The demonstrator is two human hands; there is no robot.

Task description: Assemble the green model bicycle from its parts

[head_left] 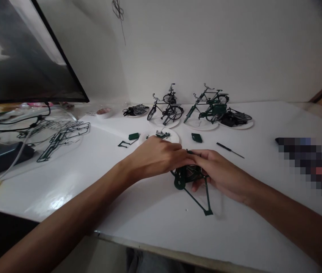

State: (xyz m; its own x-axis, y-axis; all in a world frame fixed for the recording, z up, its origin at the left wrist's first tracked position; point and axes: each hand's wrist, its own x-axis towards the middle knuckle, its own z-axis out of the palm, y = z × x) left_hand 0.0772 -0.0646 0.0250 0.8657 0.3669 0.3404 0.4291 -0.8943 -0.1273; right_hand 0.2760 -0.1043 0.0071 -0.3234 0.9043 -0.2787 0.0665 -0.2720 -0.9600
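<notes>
Both hands meet over a dark green model bicycle frame with a spoked wheel, just above the white table. My left hand is closed at the frame's upper side, its fingertips pressed close to the wheel. From the right, my right hand grips the same model, thumb on top and fingers underneath. A thin V-shaped green strut sticks out towards me. The exact contact points are hidden behind the fingers. Beyond my left hand a white paper plate bears small metallic parts. A black-handled screwdriver lies past my right hand.
Assembled model bicycles stand on plates along the wall. Green box-like pieces lie before them. Green part sprues, cables and a black device occupy the left, beneath a monitor. A pixelated patch covers something at right.
</notes>
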